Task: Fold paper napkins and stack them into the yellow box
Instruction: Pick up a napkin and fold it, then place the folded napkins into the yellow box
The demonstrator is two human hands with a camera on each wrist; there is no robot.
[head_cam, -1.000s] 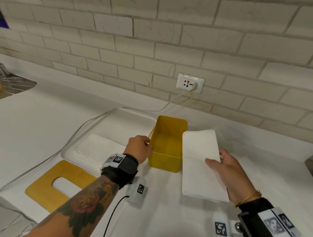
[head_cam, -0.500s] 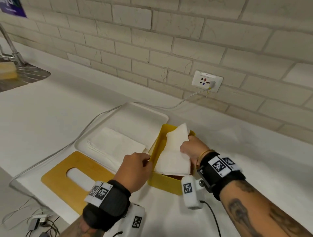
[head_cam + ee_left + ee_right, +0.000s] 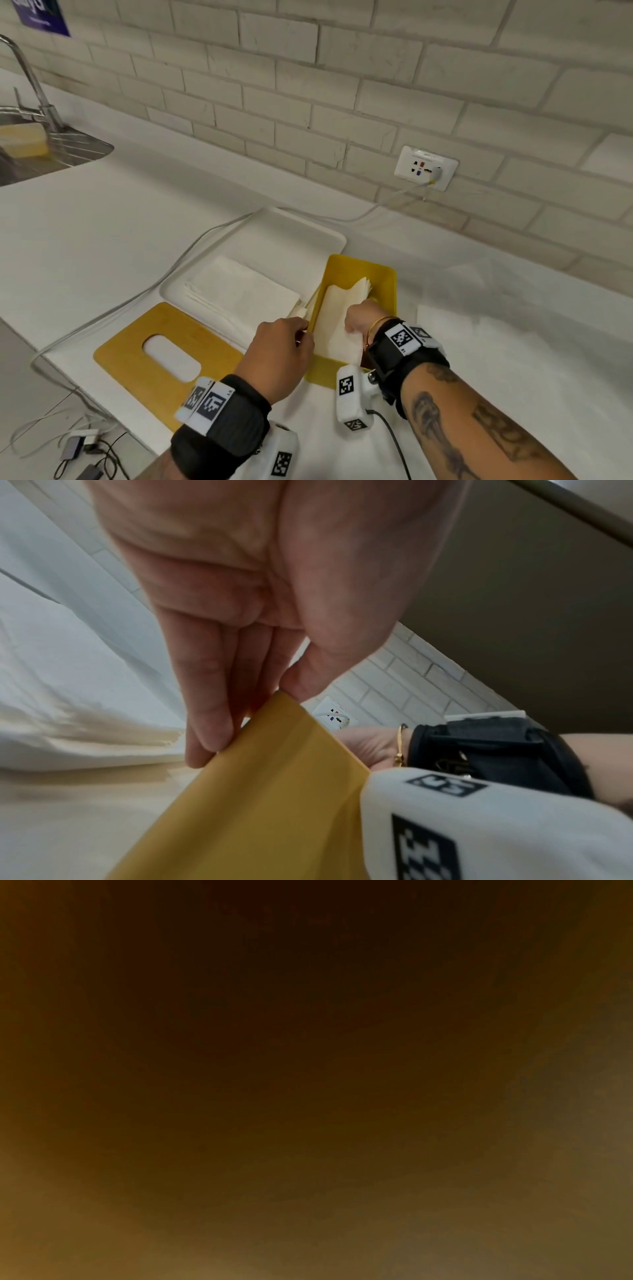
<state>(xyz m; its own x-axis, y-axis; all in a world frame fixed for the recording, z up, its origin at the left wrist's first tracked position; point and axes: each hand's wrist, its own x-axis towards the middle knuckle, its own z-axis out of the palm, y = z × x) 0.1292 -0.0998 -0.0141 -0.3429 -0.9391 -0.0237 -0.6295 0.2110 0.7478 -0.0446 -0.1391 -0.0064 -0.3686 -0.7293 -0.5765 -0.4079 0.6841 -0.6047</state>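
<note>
At lower centre of the head view, the right hand point(image 3: 361, 317) is pushing folded napkins point(image 3: 337, 318) into the yellow box point(image 3: 385, 277); its grip is hidden. The left hand point(image 3: 279, 356) is pinching the box's near-left rim. Pressing evenly should be keeping the napkins flat.

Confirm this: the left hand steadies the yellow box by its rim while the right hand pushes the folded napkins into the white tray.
Not quite. The right hand pushes the folded napkins into the yellow box itself, not the white tray; the head view shows it. The rest holds: the left hand steadies that box by its rim.
</note>
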